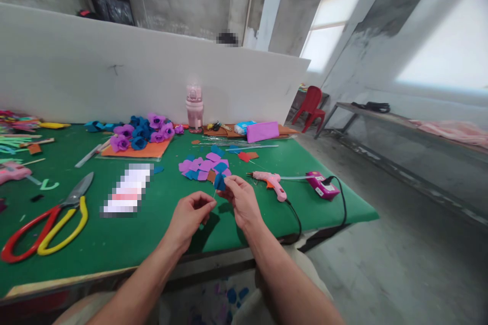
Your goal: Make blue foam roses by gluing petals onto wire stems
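My left hand [194, 213] pinches a thin wire stem [215, 194] near the middle of the green table. At the top of the stem is a blue paper piece [219, 182], and the fingers of my right hand [240, 198] are closed on its right side. Just behind my hands lies a loose pile of purple and blue petals [202, 166]. A pink glue gun [272, 183] rests to the right of my right hand, with its nozzle pointing left.
Large red and yellow scissors [57, 221] lie at the left. Finished paper flowers [141, 132] sit on orange sheets behind. A pink bottle [194, 109] stands by the white partition [152, 71]. The magenta power box [322, 186] and its black cable are at the right.
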Demonstrator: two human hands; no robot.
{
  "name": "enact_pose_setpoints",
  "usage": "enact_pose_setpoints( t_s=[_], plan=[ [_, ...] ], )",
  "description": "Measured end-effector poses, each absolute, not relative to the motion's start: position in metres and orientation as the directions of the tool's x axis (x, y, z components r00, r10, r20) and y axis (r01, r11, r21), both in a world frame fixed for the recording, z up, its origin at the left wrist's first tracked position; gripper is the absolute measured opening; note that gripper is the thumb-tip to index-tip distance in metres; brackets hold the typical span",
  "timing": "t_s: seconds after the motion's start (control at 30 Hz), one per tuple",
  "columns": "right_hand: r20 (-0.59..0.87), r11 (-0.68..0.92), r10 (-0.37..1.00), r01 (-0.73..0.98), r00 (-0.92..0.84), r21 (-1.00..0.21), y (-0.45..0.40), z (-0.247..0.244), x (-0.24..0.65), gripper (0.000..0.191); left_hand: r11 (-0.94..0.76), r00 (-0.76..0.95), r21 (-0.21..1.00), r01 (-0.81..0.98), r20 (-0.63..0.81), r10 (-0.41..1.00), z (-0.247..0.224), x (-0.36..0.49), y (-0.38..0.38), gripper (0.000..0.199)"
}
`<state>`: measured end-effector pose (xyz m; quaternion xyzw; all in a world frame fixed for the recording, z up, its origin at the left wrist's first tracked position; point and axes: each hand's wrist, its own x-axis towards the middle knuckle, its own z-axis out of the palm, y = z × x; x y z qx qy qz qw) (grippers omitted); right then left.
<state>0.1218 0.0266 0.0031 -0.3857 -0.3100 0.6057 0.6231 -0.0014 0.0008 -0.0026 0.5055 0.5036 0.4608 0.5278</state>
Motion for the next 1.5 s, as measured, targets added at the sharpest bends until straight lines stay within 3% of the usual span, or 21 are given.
enact_pose_setpoints(
  t_s=[0.67, 1.5],
  plan=[
    [-0.141, -0.112, 0.99, -0.576, 0.005, -0.81, 0.0243, 0.003, 0.1202, 0.017, 0.081, 0.074, 0.997, -0.008, -0.08, 0.994, -0.0067, -0.0009, 0.0019, 0.024],
    [-0.091, -0.047, 0.994, -0.493, 0.065, -0.869, 0.0258, -0.0016, 0.1203, 0.016, 0.074, 0.1, 0.997, 0.016, -0.075, 0.992, -0.0081, -0.0001, 0.0012, 0.022]
  ],
)
